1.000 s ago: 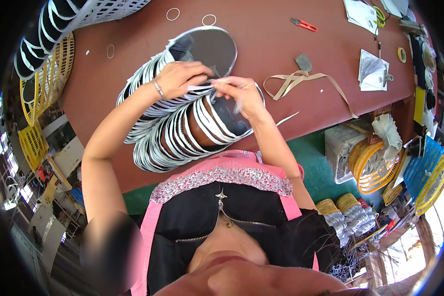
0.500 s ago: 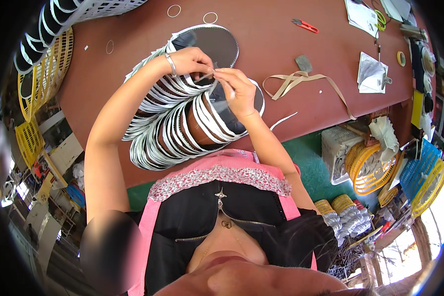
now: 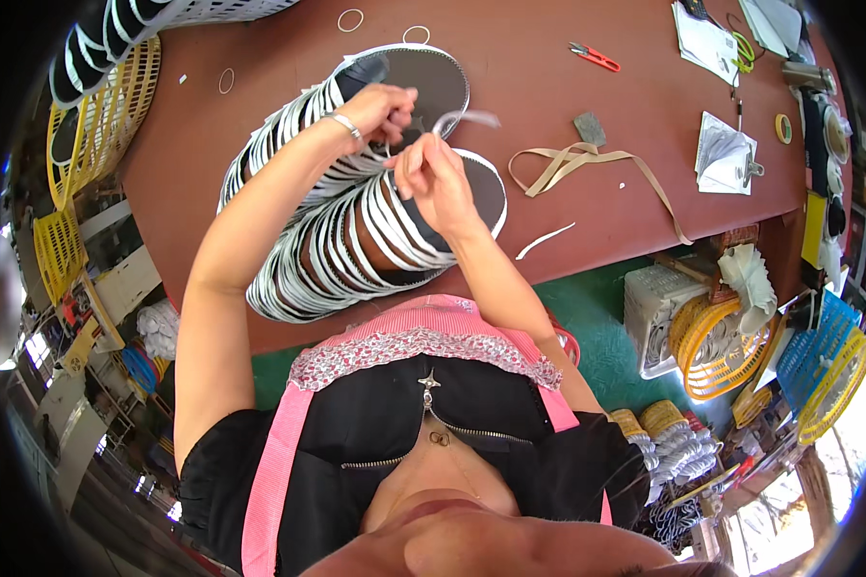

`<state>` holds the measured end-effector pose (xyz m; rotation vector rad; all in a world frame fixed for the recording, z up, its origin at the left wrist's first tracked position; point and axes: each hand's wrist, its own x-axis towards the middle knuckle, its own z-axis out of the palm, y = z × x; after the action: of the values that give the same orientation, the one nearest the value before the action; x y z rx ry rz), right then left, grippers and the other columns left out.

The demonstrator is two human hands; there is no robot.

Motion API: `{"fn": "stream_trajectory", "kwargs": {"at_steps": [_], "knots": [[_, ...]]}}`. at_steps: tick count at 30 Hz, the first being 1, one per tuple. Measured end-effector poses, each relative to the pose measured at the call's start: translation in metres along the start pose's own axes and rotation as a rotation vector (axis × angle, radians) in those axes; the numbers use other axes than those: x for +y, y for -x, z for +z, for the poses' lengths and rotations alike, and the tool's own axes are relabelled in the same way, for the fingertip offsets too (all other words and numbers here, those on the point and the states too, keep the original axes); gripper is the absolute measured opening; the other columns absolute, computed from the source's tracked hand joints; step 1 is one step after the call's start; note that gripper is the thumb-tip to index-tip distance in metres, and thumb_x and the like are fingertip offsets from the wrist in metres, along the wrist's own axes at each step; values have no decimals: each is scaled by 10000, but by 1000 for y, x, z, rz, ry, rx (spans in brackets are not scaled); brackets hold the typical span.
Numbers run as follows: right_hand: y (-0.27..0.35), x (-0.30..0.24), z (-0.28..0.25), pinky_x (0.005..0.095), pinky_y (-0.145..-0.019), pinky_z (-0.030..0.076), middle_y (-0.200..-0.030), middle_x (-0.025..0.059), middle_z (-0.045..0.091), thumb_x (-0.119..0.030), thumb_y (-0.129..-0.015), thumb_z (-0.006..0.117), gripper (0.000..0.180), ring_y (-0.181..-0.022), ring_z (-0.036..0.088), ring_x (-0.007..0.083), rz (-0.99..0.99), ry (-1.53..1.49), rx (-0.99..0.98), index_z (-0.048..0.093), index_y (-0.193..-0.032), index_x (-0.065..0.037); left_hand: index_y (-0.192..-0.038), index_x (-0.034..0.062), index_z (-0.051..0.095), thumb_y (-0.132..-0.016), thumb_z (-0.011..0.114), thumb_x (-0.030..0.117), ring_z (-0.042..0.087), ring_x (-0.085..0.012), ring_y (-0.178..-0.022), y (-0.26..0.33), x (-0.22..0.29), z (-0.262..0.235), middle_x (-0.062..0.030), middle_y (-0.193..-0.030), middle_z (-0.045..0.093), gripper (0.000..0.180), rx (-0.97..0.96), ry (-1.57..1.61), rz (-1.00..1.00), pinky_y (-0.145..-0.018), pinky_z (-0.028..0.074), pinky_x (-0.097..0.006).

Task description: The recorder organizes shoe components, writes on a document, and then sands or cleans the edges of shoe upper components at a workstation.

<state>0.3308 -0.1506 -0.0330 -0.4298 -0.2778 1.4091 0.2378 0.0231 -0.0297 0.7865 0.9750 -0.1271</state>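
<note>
Two long rows of stacked shoe insoles [image 3: 423,82], dark grey with white edges, lie side by side on the table in front of me. Over the far row, my left hand [image 3: 380,111], with a bangle at the wrist, has its fingers curled in; what they hold, if anything, is hidden. My right hand [image 3: 435,183] is above the near row's end, fingers bent and closed. From its fingertips a pale, see-through band [image 3: 468,119] curves off to the right, smeared by motion.
The brown table [image 3: 548,106] bears thin white rings [image 3: 350,20], red thread snips [image 3: 595,57], a tan strap [image 3: 558,168] with a grey block [image 3: 590,129], a white strip [image 3: 546,240] and a clipboard [image 3: 725,154]. Yellow baskets [image 3: 106,115] holding more insoles stand at the left.
My hands, which met at the fingertips, have come apart. The pale band now swings out from my right hand. The near row's end shows more.
</note>
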Motion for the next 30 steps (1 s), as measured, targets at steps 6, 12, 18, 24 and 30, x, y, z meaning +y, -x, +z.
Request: {"fn": "stream_trajectory", "kwargs": {"at_steps": [6,12,18,24,30], "knots": [[97,-40,43,265,-651,302,-635,-10,390,-221,-1007,496,403,-636,333,108,430,413,-33,420,-647,-60,-817,35,653,-984,525,403,505,-134,-464,-8,-7,-63,-16,-574,521,424,774,-647,288,-457,431,-309],[148,-105,46,312,-637,277,-611,11,363,-208,-993,491,435,-616,310,146,436,371,12,374,-604,-54,-726,73,567,-991,542,400,426,-94,-426,33,22,-22,36,-568,472,422,660,-461,432,-399,366,-272],[161,-141,11,383,-730,375,-526,1,308,-322,-935,538,451,-519,316,164,45,274,137,384,-556,-132,-764,57,602,-994,557,416,426,-84,-463,-2,27,-23,18,-582,477,428,614,-353,436,-424,366,-276],[72,-199,13,338,-757,406,-556,23,407,-297,-1055,390,401,-532,392,177,-240,258,45,413,-701,-110,-811,44,689,-949,549,538,652,-322,-644,67,50,123,-155,-641,631,532,150,-1680,653,-655,527,-417],[-9,-155,17,293,-653,451,-966,81,664,-339,-1029,504,363,-724,580,158,-147,799,392,612,-1127,-6,-744,15,689,-985,498,348,631,-429,-717,54,47,117,-220,-712,650,452,228,-1659,527,-731,513,-494]]}}
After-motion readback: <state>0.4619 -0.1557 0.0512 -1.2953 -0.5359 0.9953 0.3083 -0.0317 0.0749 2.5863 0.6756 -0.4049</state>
